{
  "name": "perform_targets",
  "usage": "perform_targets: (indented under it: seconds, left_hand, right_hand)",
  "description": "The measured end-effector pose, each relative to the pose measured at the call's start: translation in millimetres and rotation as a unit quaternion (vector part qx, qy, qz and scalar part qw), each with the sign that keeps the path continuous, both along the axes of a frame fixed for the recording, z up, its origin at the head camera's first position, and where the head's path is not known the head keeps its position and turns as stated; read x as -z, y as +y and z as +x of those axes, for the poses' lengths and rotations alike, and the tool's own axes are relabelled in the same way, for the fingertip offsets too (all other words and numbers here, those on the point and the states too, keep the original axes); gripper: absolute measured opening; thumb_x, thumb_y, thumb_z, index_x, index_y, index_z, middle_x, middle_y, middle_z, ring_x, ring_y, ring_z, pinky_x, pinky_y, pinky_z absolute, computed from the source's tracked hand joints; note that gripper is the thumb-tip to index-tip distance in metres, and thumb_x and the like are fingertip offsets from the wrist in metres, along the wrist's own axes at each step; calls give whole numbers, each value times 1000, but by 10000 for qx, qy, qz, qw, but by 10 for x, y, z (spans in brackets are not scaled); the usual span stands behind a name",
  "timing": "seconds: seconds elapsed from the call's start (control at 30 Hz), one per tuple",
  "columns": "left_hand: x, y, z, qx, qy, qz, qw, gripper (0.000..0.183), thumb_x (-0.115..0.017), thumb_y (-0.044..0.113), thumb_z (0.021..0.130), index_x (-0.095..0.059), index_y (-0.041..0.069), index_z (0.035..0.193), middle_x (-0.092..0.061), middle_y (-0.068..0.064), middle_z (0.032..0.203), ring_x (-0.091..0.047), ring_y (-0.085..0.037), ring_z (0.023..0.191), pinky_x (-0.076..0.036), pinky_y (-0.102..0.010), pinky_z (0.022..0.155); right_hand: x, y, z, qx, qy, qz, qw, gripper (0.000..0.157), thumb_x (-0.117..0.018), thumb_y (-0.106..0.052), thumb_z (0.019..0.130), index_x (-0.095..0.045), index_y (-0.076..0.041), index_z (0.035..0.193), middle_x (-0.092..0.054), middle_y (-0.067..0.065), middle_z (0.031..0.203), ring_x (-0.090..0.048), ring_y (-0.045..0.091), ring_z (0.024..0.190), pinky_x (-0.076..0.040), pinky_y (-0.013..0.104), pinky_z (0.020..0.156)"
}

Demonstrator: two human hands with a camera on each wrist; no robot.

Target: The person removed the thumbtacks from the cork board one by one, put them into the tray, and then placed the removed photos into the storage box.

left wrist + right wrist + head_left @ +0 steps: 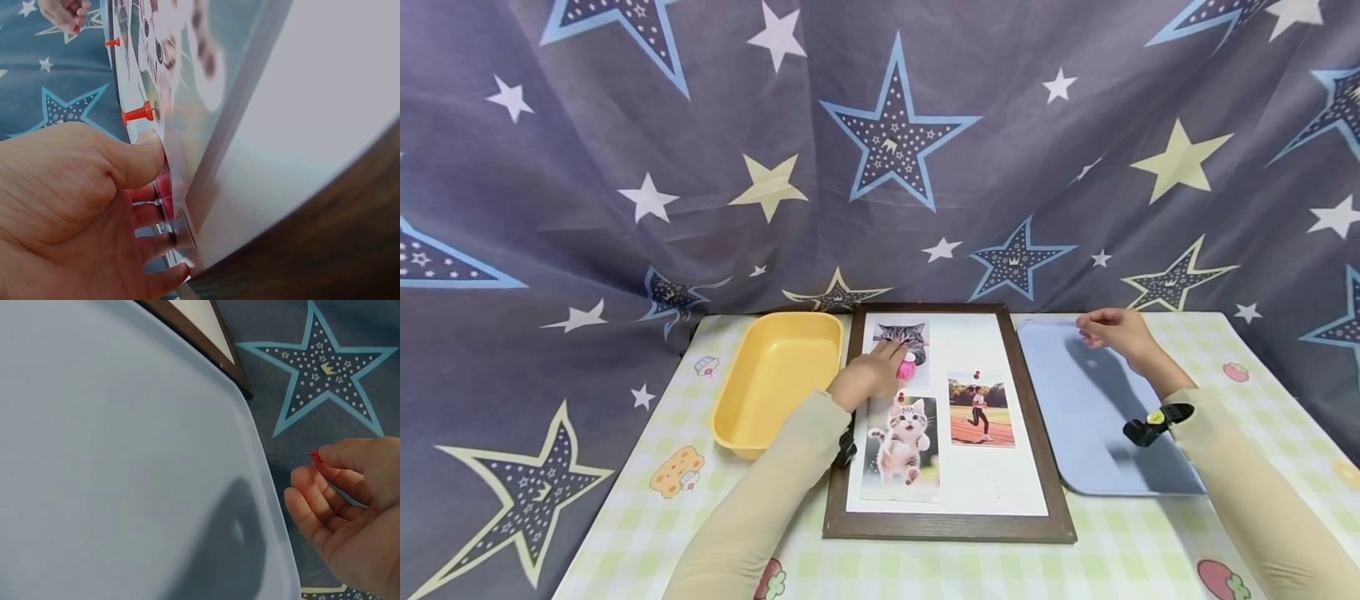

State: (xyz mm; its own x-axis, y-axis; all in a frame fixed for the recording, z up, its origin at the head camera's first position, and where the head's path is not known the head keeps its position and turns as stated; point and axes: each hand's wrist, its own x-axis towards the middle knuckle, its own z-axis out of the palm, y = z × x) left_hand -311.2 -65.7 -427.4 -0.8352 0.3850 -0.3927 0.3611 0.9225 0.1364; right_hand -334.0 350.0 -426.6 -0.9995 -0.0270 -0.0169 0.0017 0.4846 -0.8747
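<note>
A brown-framed whiteboard (977, 492) lies on the table with three photos on it. My left hand (872, 375) rests its extended fingers on the grey cat photo (916, 332) at the upper left, covering part of it. Below, a kitten photo (901, 458) has a red push pin (139, 113) at its top edge. To the right, a runner photo (981, 412) carries another red push pin (977, 374) at its top. Above the blue tray (1052, 367), my right hand (1120, 335) pinches a red push pin (314, 455) between thumb and index finger, its metal point showing.
A yellow tub (775, 375) stands left of the board, near the left forearm. The blue tray lies close to the board's right side. A checked cloth (1120, 542) covers the table. Behind the table hangs a star-patterned curtain (715, 108).
</note>
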Motion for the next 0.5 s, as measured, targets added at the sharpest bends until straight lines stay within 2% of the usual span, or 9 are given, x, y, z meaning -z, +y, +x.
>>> perform_targets:
  seconds: [0.23,0.5]
  left_hand:
    - [4,0,-6,0,12,-6,10000,68,-41,30,109,-8,12,165,-1,-7,173,-1,-28,160,-15,-42,130]
    - [-7,-7,9,-8,-39,14,10000,67,-40,31,110,-8,12,165,0,-7,173,0,-27,161,-14,-41,130]
  right_hand:
    - [70,82,-7,-51,135,-309,9994,38,-55,-3,102,-52,28,124,-68,-17,76,-65,-3,70,-60,20,65]
    - [134,139,-36,44,9,-405,9992,39,-56,-2,102,-51,29,124,-69,-19,75,-66,-3,68,-59,19,63]
